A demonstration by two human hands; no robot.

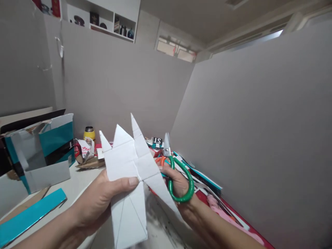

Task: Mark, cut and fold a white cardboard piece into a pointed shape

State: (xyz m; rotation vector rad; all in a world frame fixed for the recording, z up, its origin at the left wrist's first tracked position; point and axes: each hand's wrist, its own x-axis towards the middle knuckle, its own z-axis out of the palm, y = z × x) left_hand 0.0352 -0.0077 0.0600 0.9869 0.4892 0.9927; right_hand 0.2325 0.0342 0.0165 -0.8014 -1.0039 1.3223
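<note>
A piece of white cardboard with pointed, cut edges and drawn pencil lines stands upright in front of me. My left hand grips it from the left, thumb pressed flat on its face and fingers hidden behind. Scissors with green and orange handles hang on my right hand, blades pointing up and away from the cardboard. The right fingers are partly hidden behind the cardboard's slanted right flap, close to it; whether they touch it I cannot make out.
On the left of the white table stand an opened teal, black and white box and a flat teal strip. Behind are a yellow jar and crumpled packaging. Cardboard scraps and pink cloth lie along the right wall.
</note>
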